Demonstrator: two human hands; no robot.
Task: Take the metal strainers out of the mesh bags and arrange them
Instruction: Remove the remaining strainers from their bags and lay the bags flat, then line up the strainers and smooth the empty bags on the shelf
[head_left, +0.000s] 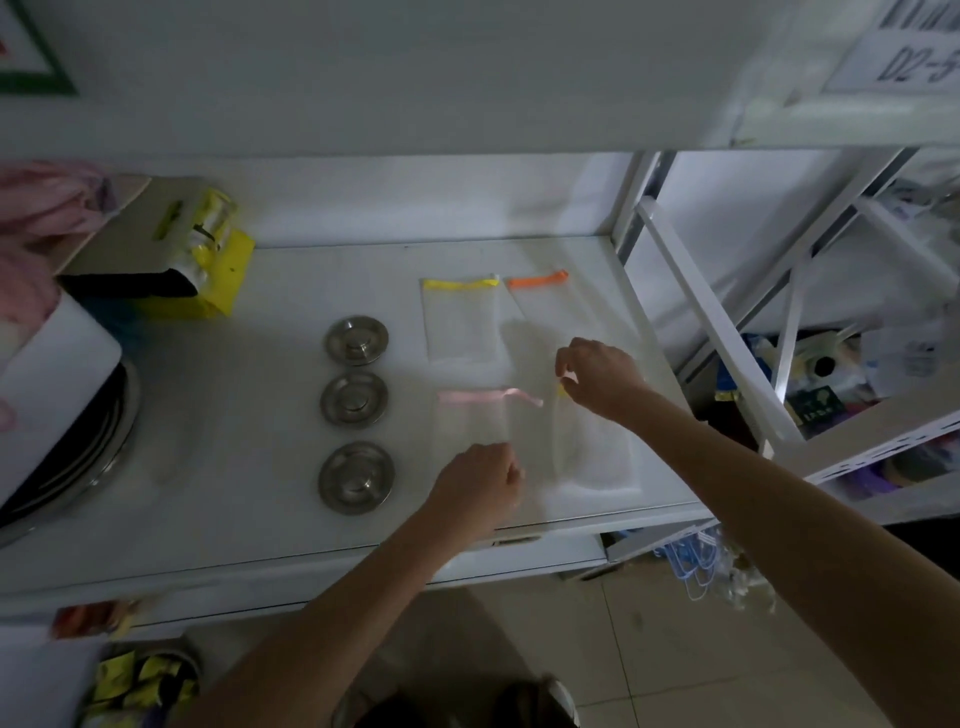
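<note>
Three strainers out, bags getting laid flat

Three strainers (356, 415) sit in a neat column on the counter (234, 467), just left of my left hand (480, 480). Left fingers (511, 475) are curled on the pink-ribbon bag (470, 421); right fingers (566, 371) pinch the top of the bag (592, 452) below them. Yellow bag (460, 322) and orange bag (550, 306), beyond the fingers, look empty. Can't tell if the near bags hold anything, so probably mostly tidying left.
</note>
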